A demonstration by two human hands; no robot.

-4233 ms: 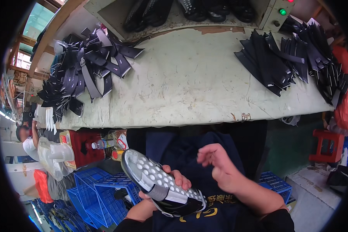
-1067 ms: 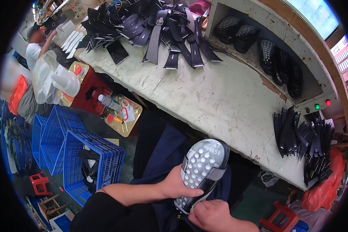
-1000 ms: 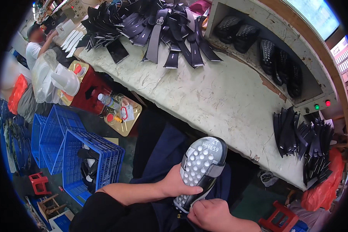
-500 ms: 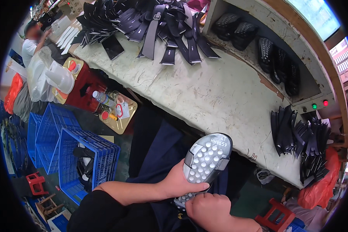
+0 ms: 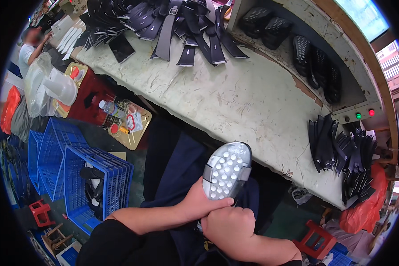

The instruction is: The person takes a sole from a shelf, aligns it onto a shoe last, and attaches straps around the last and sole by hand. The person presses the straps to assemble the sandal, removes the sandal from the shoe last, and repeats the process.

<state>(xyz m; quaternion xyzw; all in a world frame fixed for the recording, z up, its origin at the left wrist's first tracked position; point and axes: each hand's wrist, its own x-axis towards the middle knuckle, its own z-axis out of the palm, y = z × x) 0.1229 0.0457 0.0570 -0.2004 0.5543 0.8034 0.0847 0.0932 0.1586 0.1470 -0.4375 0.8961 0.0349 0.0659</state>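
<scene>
I see the sole [image 5: 226, 170] has swung more upright over my lap since a second ago, studs facing me, and the right hand has climbed onto its lower end, so the work now sits at the heel. Left to right: blue crates [image 5: 82, 175] on the floor, then my left hand [image 5: 198, 205], fingers [image 5: 219, 203] curled around the sole's lower left edge, thumb across it. The right hand [image 5: 228, 226] is clenched into a fist below, gripping the sole's hidden end. Beyond lies the surface [image 5: 235, 99] with black straps [image 5: 341, 153].
</scene>
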